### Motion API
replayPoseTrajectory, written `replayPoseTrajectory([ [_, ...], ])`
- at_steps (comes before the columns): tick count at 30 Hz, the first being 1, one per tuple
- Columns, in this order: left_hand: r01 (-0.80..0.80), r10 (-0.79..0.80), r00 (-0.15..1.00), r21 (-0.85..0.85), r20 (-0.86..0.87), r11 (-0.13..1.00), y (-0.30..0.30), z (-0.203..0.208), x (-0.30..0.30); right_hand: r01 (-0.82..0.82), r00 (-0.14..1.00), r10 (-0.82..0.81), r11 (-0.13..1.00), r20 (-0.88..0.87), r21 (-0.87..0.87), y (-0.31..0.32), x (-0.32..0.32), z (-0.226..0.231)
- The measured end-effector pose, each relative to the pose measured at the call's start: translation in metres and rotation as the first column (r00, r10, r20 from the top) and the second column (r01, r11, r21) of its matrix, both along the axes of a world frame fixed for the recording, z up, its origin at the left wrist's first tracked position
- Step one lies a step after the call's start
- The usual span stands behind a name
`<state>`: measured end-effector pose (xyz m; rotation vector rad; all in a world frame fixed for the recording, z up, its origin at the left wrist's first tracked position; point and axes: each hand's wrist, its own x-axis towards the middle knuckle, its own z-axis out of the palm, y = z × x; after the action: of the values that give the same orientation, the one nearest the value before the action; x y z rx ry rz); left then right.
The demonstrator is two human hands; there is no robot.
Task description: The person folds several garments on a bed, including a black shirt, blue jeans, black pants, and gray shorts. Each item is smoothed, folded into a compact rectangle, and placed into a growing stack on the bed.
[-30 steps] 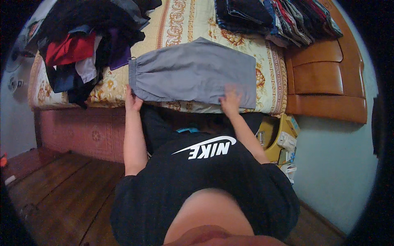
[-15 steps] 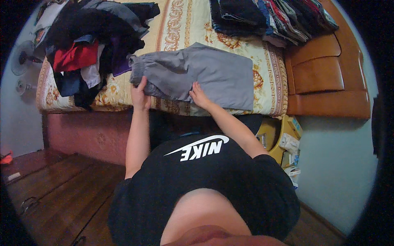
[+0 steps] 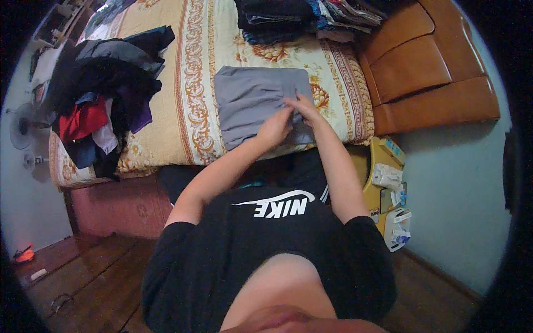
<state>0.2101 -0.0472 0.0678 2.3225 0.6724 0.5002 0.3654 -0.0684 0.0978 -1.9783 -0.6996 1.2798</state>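
A pair of grey trousers [image 3: 244, 100] lies folded over on itself at the bed's near side, its layers stacked into a roughly square bundle. My left hand [image 3: 276, 127] reaches across to the right part of the bundle, fingers curled down on the fabric. Right beside it, my right hand [image 3: 306, 110] rests near the trousers' right edge, with thumb and forefinger apart. The fingertips of both hands nearly meet. The waistband is mostly hidden beneath my hands.
A loose heap of dark, red and purple clothes [image 3: 111, 72] covers the bed's left side. Folded garments [image 3: 277, 19] are stacked at the far right, by the brown padded headboard [image 3: 411, 72]. A yellow bedside stand [image 3: 377, 166] with small items stands right of me. A fan [image 3: 22, 125] is at far left.
The waistband end has been brought over to the right, halving the trousers' length. My left hand moved right with it, close to my right hand. The view has shifted too.
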Motion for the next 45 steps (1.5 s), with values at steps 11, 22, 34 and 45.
replayPoseTrajectory([
  [11,0.037,0.094,0.955,0.425,-0.282,0.904,0.001,-0.045,-0.105,0.155,0.934,-0.025,0.927,-0.357,0.342,-0.021,0.086,-0.077],
  [22,0.033,0.016,0.992,0.368,-0.129,0.929,-0.001,-0.059,-0.112,-0.001,0.851,-0.049,0.996,0.523,0.094,-0.061,0.047,-0.099],
  [34,-0.223,0.223,0.975,0.068,0.006,0.972,-0.013,-0.046,-0.128,-0.474,0.146,0.156,0.878,0.977,-0.069,0.118,-0.060,-0.024],
  [45,-0.017,-0.060,0.975,0.341,0.212,0.940,-0.002,-0.055,-0.128,-0.573,0.404,0.506,0.789,0.762,-0.220,0.214,-0.099,-0.088],
])
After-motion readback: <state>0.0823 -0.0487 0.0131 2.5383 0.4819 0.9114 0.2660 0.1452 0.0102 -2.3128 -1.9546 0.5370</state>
